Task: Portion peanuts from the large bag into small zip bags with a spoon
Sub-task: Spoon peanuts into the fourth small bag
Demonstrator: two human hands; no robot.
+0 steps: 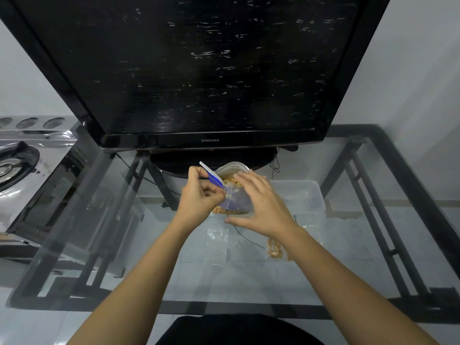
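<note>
Mostly hidden beyond both hands: the large bag [234,168] of peanuts. The left hand [199,195] grips the spoon [211,175]; the right hand [261,205], fingers spread, touches the small zip bag [236,201] between them. Glass desk [124,232]; television [199,70] beyond.

**One head camera, looking down**

The wide-angle view looks forward and down from the person's head onto the glass desk [224,308], its near edge low in view. The left hand [199,195] and right hand [261,207] sit close, mid-view.
</note>
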